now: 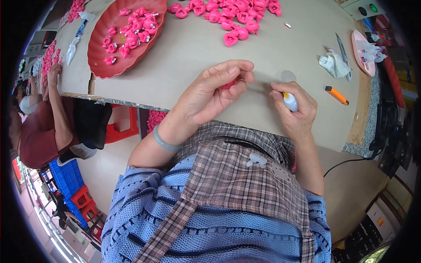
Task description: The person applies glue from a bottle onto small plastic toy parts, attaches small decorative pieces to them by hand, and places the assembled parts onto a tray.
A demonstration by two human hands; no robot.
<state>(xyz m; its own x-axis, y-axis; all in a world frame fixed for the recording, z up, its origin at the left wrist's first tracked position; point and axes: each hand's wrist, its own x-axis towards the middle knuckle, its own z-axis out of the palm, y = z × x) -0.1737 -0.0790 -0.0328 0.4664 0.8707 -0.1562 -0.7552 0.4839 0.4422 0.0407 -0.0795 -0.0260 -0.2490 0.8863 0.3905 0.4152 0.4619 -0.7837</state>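
Observation:
My left hand (208, 94) is held above the table with its fingers curled around a small pink plastic piece (227, 84), mostly hidden by the fingers. To its right, my right hand (298, 111) grips a small white squeeze bottle (290, 102) with some yellow near its top end. The two hands are apart. Beyond them, many hollow pink molded pieces (237, 16) lie in a loose pile at the far edge. Similar pink pieces (131, 31), some with white and dark details, sit in a scalloped red dish (98, 52) at the far left.
On the right lie an orange-handled tool (337, 95), a crumpled cloth (334, 65), a pair of metal tweezers (341, 47) and a pink tray (357, 46) with small bottles. A grey disc (288, 76) lies near my right hand. Another person (44, 127) works at the left.

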